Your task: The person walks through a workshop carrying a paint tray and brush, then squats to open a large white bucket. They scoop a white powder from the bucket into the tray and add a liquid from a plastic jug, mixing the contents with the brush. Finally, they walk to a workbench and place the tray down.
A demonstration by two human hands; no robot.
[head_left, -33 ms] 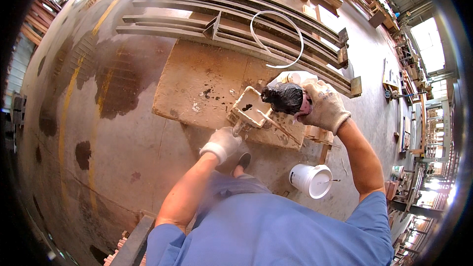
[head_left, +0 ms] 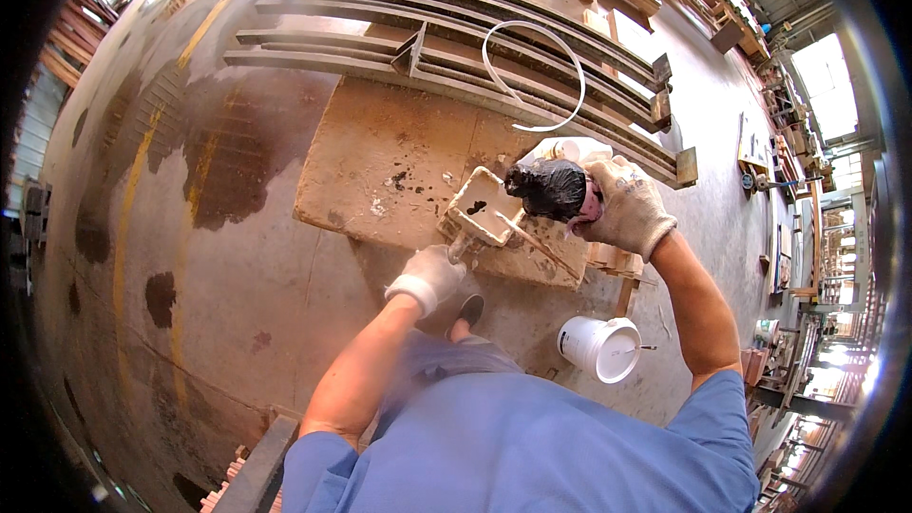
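White-gloved, my left hand (head_left: 433, 275) is closed around a short greyish handle (head_left: 462, 245) that reaches the near corner of a crusted rectangular tray (head_left: 465, 192). Whether the handle is part of the tray or a separate tool, I cannot tell. Inside the tray lies a small dark blot, and a thin stick (head_left: 540, 249) leans over its right edge. My right hand (head_left: 627, 204), also gloved, grips a pinkish container with a crumpled black plastic bag (head_left: 551, 188) out of its mouth. It is tilted with the bag toward the tray's right side.
The tray rests on a stained board (head_left: 380, 166). Behind it lie long metal beams (head_left: 427, 28) with a looped white hose (head_left: 579, 66) on them. A white lidded bucket (head_left: 600, 347) is on the floor at the right. Wet patches (head_left: 237, 152) darken the floor at left.
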